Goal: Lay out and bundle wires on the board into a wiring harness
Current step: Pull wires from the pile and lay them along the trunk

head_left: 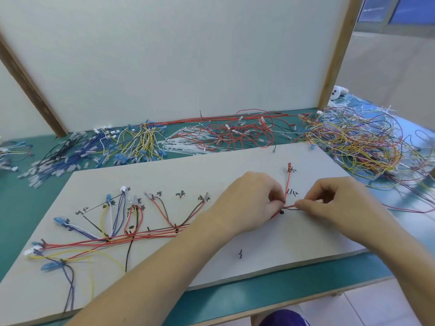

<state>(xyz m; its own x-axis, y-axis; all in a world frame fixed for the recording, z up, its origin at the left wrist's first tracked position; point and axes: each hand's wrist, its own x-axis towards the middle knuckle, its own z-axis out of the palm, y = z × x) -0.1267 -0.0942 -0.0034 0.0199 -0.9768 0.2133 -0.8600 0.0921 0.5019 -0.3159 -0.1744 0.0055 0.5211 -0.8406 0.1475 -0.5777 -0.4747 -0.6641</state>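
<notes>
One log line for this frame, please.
step: laying red wire on board | left hand: pinching red wire | right hand: pinching it too | bundling: cannot tell

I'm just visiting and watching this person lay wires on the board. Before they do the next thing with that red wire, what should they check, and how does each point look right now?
1. Left hand grips the red wire: ok.
2. Right hand pinches the wire near the black mark: ok.
3. Red connector sits at its label on the board: ok.
4. Wire follows the drawn route under the hands: cannot tell, hidden.
5. Trunk bundle lies along its line: ok.
6. Cable ties within reach beyond the board: ok.
</notes>
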